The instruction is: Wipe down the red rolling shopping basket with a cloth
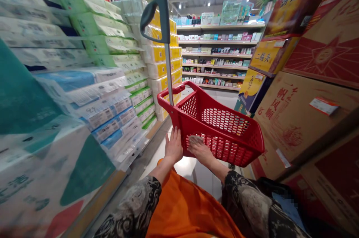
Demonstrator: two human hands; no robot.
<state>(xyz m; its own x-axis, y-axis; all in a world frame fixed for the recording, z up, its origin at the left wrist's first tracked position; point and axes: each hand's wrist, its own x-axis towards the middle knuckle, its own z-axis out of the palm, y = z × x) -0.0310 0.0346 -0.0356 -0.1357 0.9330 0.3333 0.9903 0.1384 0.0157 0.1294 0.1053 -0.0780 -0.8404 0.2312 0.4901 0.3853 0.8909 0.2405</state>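
In front of me stands a red plastic shopping basket (221,139) with perforated sides and a tall metal pull rod topped by a dark grey loop handle (165,21). My left hand (174,146) lies flat against the basket's near end, its fingers stretched upward along the red plastic. A crumpled greyish cloth (195,140) is under the fingers of my right hand (203,152), pressed to the basket's near side wall. That hand partly covers the cloth, and its fingertips are hard to make out.
Stacked tissue packs (109,114) line the left side on a low ledge. Cardboard cartons (297,114) are piled close on the right, near the basket's far end. Shelves of small boxes and bottles (218,51) stand at the back. Pale tiled floor (186,168) shows below the basket.
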